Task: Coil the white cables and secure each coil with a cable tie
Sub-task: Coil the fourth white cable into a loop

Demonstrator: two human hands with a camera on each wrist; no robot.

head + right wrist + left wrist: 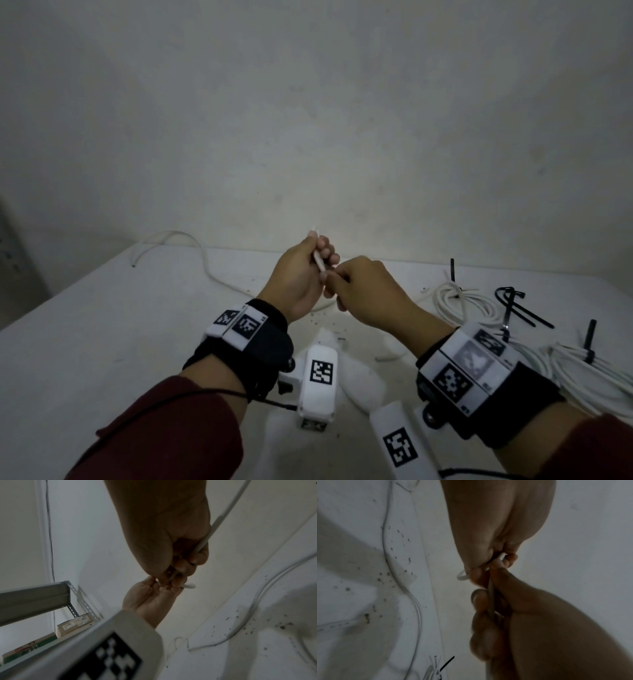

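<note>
A shelf (34, 599) with boxes is only caught by the right wrist view. Over the table (102, 342), a loose white cable (205, 260) is gripped near its end by the left hand (298, 277); it's pinched just beside that by the right hand (370, 291). Tied coils (459, 301) and black ties (513, 308) are seen far right in the head view.

Maroon sleeves (178, 431), black wristbands (260, 346), checkered markers (321, 372)
</note>
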